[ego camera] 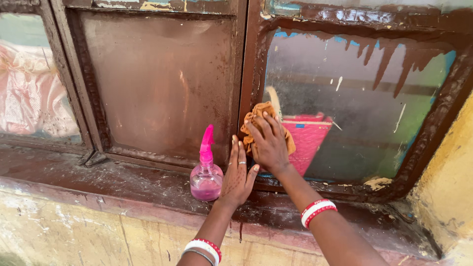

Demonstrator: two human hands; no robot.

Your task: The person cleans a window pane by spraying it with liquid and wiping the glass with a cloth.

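Pressing an orange cloth flat against the lower left corner of the right-hand window pane, the right hand has its fingers spread over the bunched fabric, grasping it against the glass rather than clenching it. The left hand rests open just left of the cloth, palm against the brown window frame, fingers released and holding nothing. A pink spray bottle stands on the sill, just left of the left hand and well below the cloth. To my eye, wiping here would go best with firm, even pressure and overlapping strokes that run away from the frame, since the glass is hazy and streaked with drips of brown paint along its top edge; the braced left hand looks useful for steadying. A folded, cleaner face of the cloth would likely lift more grime. Much is hard to read: the pane to the left of the cloth is so clouded that nothing shows behind it, and the pink shape behind the right pane, beside the cloth, is blurred by the dirt. Part of the cloth is hidden under the palm, and both forearms, with their red and white bangles, are cut off at the bottom edge.
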